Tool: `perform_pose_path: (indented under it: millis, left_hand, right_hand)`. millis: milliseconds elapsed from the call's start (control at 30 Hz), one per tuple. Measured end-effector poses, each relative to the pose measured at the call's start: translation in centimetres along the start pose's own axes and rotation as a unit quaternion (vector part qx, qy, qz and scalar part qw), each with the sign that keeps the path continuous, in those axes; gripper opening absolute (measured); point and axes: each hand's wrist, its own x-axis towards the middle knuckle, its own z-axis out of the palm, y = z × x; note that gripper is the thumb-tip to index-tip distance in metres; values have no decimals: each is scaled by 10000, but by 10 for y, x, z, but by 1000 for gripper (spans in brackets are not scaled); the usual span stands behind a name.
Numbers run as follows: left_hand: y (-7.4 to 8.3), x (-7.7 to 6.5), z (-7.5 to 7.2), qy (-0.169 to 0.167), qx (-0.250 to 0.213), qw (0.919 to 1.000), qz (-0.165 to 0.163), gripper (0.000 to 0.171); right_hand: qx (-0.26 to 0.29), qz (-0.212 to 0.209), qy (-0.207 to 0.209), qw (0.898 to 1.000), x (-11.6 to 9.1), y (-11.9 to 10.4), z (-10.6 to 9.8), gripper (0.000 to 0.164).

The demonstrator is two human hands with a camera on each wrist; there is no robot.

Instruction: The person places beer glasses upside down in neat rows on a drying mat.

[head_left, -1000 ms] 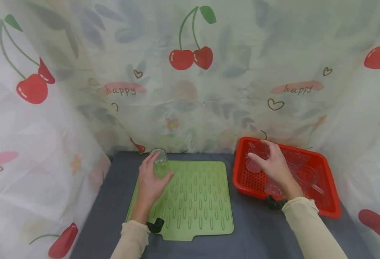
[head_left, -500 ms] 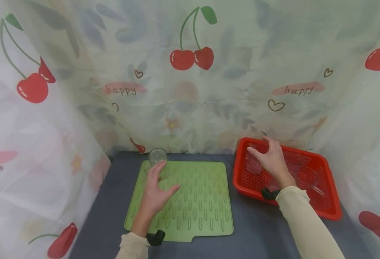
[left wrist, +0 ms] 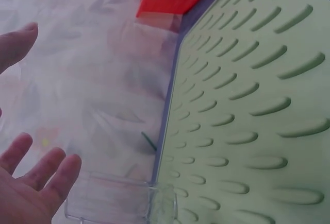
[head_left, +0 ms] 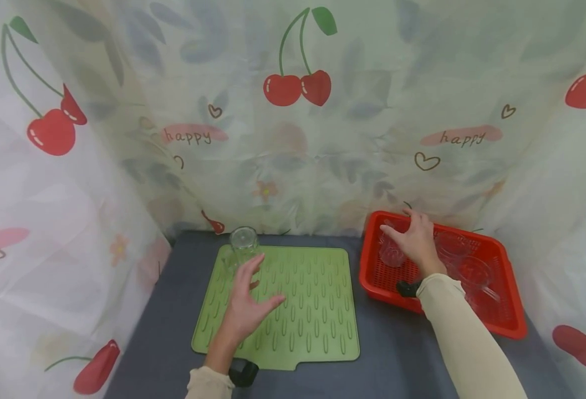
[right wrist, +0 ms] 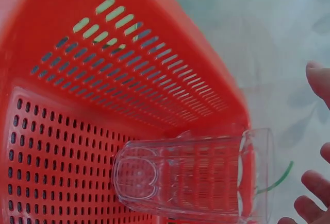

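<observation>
A clear glass (head_left: 244,242) stands at the back left corner of a light green drying mat (head_left: 302,310). In front of it my left hand (head_left: 246,310) hovers above the mat, thumb and fingers spread and holding nothing. The same glass (left wrist: 116,198) shows beside the fingers in the left wrist view. At the right, my right hand (head_left: 416,241) is over the red basket (head_left: 514,299), thumb and fingers apart. A tall clear cup (head_left: 391,252) stands inside the basket below that hand. In the right wrist view the cup (right wrist: 196,177) is apart from the fingers.
More clear vessels lie in the basket, including a cup with a handle (head_left: 474,271). Mat and basket rest on a dark grey tabletop (head_left: 382,354). A patterned curtain (head_left: 317,166) encloses the back and both sides.
My left hand has let go of the glass and drawn back toward the front and slightly right, leaving it on the mat. The right hand has shifted slightly within the basket area.
</observation>
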Motion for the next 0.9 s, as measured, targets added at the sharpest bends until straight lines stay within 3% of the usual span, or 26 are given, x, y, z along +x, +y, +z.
perform_pose_path:
  millis: [333,567,900]
  left_hand:
    - [4,-8,1,124,-152,9998,14,98]
    - [11,-6,0,276,-479,9982,227,97]
    - [11,-7,2,277,-562,9979,146,96]
  right_hand:
    - [-85,159,-220,9996,9,5,7,98]
    - [-180,390,-327,9985,12,8,9,100]
    - [-40,849,-740,9936,13,10,11,100]
